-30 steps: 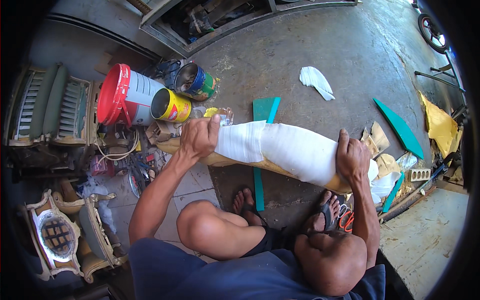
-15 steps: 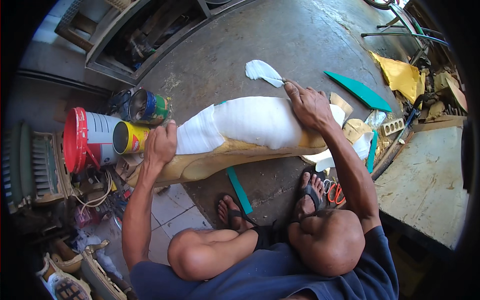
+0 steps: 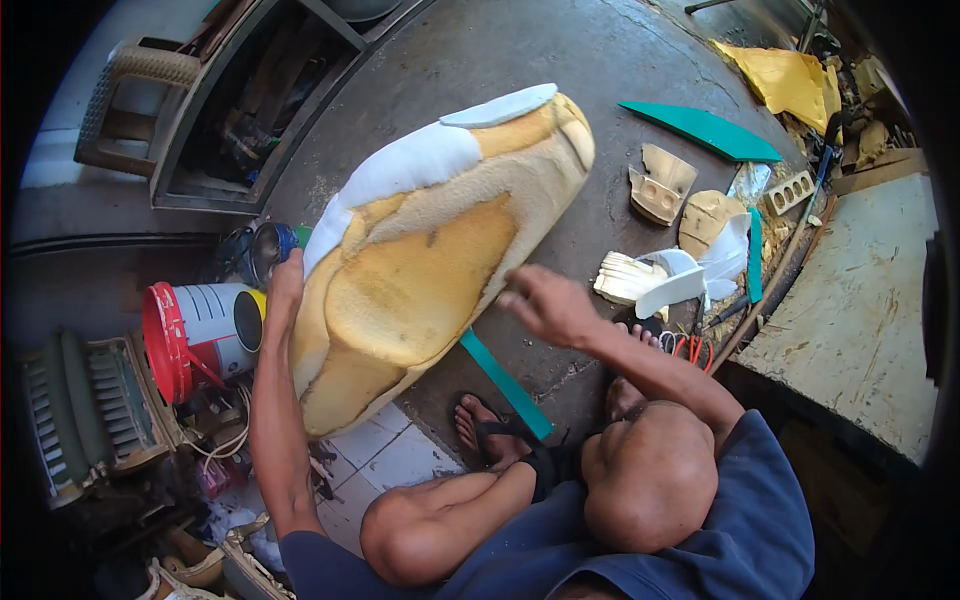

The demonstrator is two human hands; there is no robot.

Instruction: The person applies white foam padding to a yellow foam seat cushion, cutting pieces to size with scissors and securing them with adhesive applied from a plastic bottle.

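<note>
A long yellow foam block shaped like a motorcycle seat [image 3: 420, 290] stands tilted in front of me, its hollowed yellow face toward me. A white foam sheet [image 3: 410, 165] covers its far left side, and a separate white foam piece [image 3: 505, 106] lies along the upper edge near the far end. My left hand [image 3: 287, 285] is closed on the seat foam's left edge, with its fingertips partly hidden. At the right edge, my right hand [image 3: 548, 306] has its fingers loosely bent and apart, close to the foam; whether they touch it is unclear. Nothing shows in that hand.
A red-and-white bucket [image 3: 180, 340] and paint cans [image 3: 272, 245] stand at left. Green strips [image 3: 505, 385], a green panel [image 3: 700, 130] and foam scraps [image 3: 660, 185] lie on the floor. Orange-handled scissors [image 3: 695, 350] sit by my foot. A worn board-topped surface [image 3: 850, 320] is at right.
The seat foam has been turned, its right end swinging away from me and its yellow face tipping into view. My right hand has left the white sheet and come down to the near right edge.
</note>
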